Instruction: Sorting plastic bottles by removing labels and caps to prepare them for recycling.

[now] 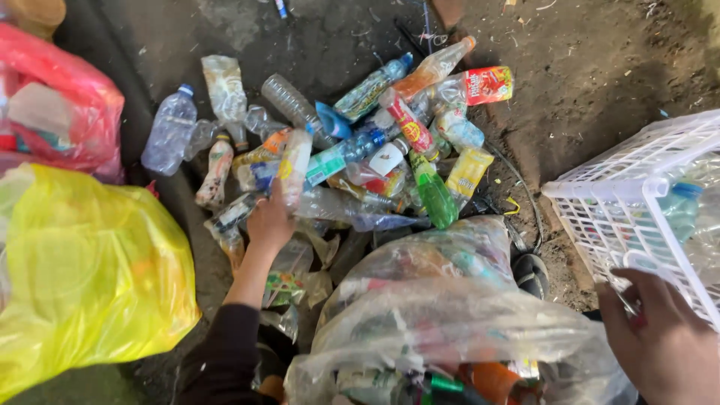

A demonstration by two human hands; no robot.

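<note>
A heap of crushed plastic bottles (352, 150) lies on the dirt ground ahead of me. My left hand (268, 221) reaches into the near left of the heap, fingers closed around a clear bottle with an orange label (294, 165). At the lower right, my right hand (664, 337) grips the near edge of a white plastic lattice basket (622, 206), which holds a few clear bottles. A green bottle (433, 193) lies near the heap's middle.
A clear plastic bag stuffed with bottles (442, 322) sits right in front of me. A full yellow bag (82, 277) is at the left, a red bag (60, 105) behind it. A dark sandal (531, 274) lies beside the clear bag.
</note>
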